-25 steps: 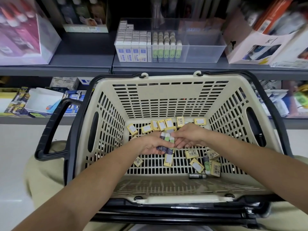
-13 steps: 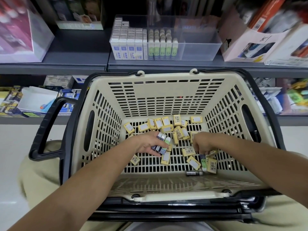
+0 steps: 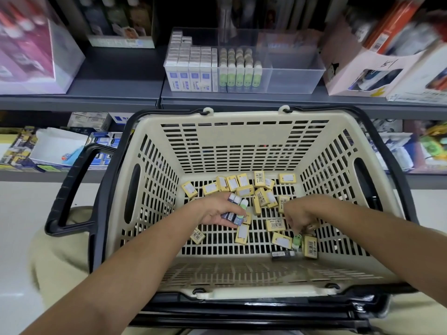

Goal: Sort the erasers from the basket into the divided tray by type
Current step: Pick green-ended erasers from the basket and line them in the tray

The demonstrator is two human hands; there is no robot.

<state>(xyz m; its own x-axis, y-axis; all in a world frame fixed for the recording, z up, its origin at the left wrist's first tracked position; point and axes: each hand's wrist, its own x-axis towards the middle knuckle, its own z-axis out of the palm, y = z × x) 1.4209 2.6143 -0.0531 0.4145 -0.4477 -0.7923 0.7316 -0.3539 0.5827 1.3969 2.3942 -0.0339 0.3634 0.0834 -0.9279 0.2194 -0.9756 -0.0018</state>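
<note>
- The left grip (image 3: 215,211) is curled round a bundle of erasers (image 3: 235,210), several in dark blue sleeves and one green and white, held just above the basket floor.
- The right grip (image 3: 300,216) reaches down to the right front of that floor, its fingers bent over a green and white eraser (image 3: 297,241). I cannot tell whether they pinch it or only touch it.
- Yellow erasers (image 3: 244,187) lie scattered over the basket floor, most toward the back and right. Each has a yellow sleeve with a white sticker or a black barcode, and the print is too small to read.
- One dark eraser (image 3: 283,254) lies near the front right, close to the green and white one.
- The basket (image 3: 242,117) is beige slatted plastic with a black rim and handles. Both bare forearms come in over its near edge.
- Behind it, on a grey shelf (image 3: 116,88), stands the clear divided tray (image 3: 295,76). White boxed erasers (image 3: 191,76) with blue labels fill its left compartment, and green and white upright erasers (image 3: 238,73) stand in the middle one. Their wording is blurred.
- A pale pink box (image 3: 343,68) to the tray's right carries a handwritten mark that I cannot make out.
- A second ago the two grips met at the bundle. Now the right one has moved off to the right, while the left holds the same bundle in much the same spot.
</note>
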